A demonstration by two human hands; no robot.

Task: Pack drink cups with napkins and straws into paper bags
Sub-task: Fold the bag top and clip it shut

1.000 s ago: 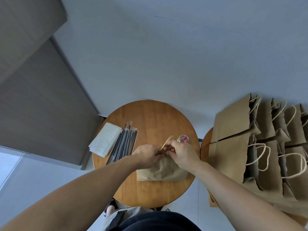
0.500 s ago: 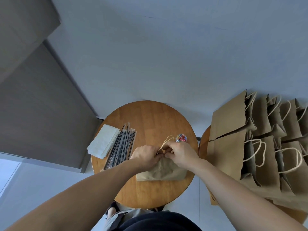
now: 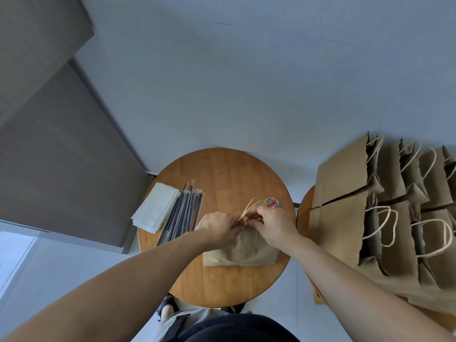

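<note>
One bag [image 3: 244,251], mouth behind left hand [image 3: 217,228], right hand [image 3: 275,227]

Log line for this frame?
left hand grip: pinches top of crumpled brown paper bag | right hand grip: same bag top | bag: on round wooden table | black wrapped straws, white napkin stack: left of bag

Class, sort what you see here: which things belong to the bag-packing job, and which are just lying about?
Belong to the job:
paper bag, held at its top by the left hand and right hand
napkins
wrapped straws
row of bags on the right

Just lying about:
coloured paper clips
grey blind
</note>
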